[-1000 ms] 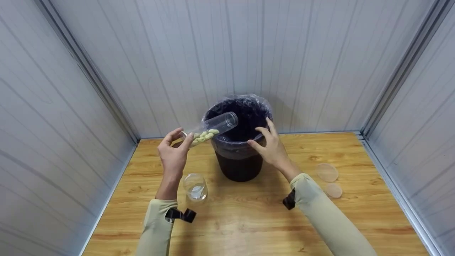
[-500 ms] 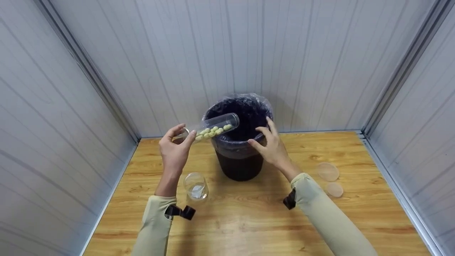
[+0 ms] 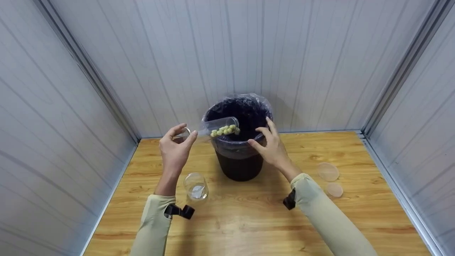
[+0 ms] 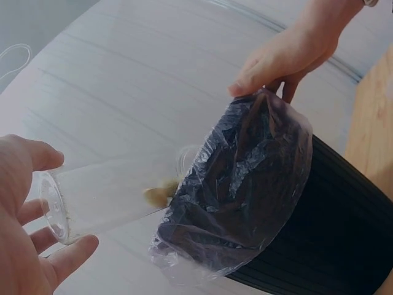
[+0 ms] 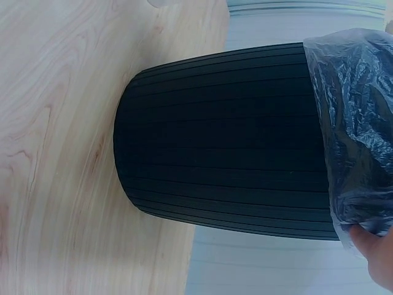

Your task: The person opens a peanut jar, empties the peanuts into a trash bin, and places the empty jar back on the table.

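My left hand (image 3: pixel 174 149) holds a clear cylindrical jar (image 3: pixel 214 124) by its base end, thumb on one side and fingers on the other. The jar lies tilted with its open mouth over the black trash bin (image 3: pixel 240 165). Small yellow-green pieces (image 3: pixel 222 131) are bunched near the mouth, one right at the lip. In the left wrist view the pieces (image 4: pixel 158 195) look blurred and the bin liner (image 4: pixel 239 184) hides part of the mouth. My right hand (image 3: pixel 273 147) grips the bin's right rim; its thumb (image 5: pixel 363 238) presses the clear plastic liner in the right wrist view.
A clear glass cup (image 3: pixel 196 187) stands on the wooden floor (image 3: pixel 234 224) by my left forearm. Two round translucent lids (image 3: pixel 328 172) lie to the right of my right forearm. Pale panel walls (image 3: pixel 241 46) rise behind the bin and on both sides.
The jar has moved slightly right and its mouth has tipped lower. The pieces inside have slid from near the base to the mouth. My right hand stays at the rim.
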`<action>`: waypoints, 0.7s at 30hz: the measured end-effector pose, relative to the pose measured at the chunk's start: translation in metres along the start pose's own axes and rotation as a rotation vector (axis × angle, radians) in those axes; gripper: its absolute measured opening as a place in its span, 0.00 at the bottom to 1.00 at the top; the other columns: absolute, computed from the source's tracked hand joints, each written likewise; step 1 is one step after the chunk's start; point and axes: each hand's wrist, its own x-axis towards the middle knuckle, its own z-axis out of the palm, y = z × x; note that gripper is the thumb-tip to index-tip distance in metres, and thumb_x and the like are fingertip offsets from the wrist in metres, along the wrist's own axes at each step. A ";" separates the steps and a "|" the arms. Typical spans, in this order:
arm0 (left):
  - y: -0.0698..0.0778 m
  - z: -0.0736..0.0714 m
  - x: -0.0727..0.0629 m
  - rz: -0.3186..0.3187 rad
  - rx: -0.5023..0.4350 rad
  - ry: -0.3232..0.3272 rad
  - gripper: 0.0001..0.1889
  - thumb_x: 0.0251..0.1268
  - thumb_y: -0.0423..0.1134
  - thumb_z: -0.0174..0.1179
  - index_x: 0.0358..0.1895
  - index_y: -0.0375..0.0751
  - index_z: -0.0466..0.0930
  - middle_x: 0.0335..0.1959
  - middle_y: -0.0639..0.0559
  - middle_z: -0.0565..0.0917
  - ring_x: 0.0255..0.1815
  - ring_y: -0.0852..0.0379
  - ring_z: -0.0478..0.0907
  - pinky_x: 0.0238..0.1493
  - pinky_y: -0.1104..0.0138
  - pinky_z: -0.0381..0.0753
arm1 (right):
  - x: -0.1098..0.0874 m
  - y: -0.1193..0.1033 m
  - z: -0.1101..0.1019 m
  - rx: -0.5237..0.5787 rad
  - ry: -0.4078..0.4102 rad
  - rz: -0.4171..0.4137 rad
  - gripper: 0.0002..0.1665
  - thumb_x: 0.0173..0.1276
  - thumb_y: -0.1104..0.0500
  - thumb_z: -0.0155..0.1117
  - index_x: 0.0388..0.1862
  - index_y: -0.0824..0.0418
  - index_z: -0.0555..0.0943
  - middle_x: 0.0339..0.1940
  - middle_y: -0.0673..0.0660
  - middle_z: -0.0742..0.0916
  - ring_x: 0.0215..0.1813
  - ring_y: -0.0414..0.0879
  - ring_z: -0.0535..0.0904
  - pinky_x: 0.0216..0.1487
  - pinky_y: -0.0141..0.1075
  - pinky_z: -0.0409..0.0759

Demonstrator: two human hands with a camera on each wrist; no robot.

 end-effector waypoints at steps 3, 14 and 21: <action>0.001 0.000 0.001 0.001 0.006 -0.003 0.20 0.54 0.40 0.73 0.50 0.38 0.83 0.43 0.39 0.83 0.38 0.49 0.82 0.36 0.71 0.81 | 0.000 0.000 0.000 -0.002 0.003 0.000 0.31 0.65 0.37 0.64 0.58 0.56 0.76 0.78 0.60 0.56 0.75 0.60 0.53 0.66 0.56 0.65; 0.002 0.000 0.003 0.000 0.020 0.002 0.19 0.54 0.38 0.73 0.49 0.37 0.84 0.40 0.42 0.83 0.36 0.51 0.82 0.36 0.70 0.81 | 0.001 0.000 0.000 0.000 0.018 -0.011 0.32 0.65 0.36 0.63 0.57 0.57 0.77 0.77 0.61 0.57 0.74 0.61 0.55 0.66 0.57 0.65; 0.002 -0.001 0.004 0.001 0.011 0.007 0.19 0.53 0.37 0.73 0.49 0.37 0.84 0.42 0.38 0.83 0.35 0.52 0.82 0.34 0.70 0.82 | 0.001 0.000 0.000 0.001 0.012 -0.004 0.33 0.65 0.36 0.63 0.58 0.59 0.77 0.77 0.60 0.57 0.73 0.60 0.56 0.65 0.56 0.65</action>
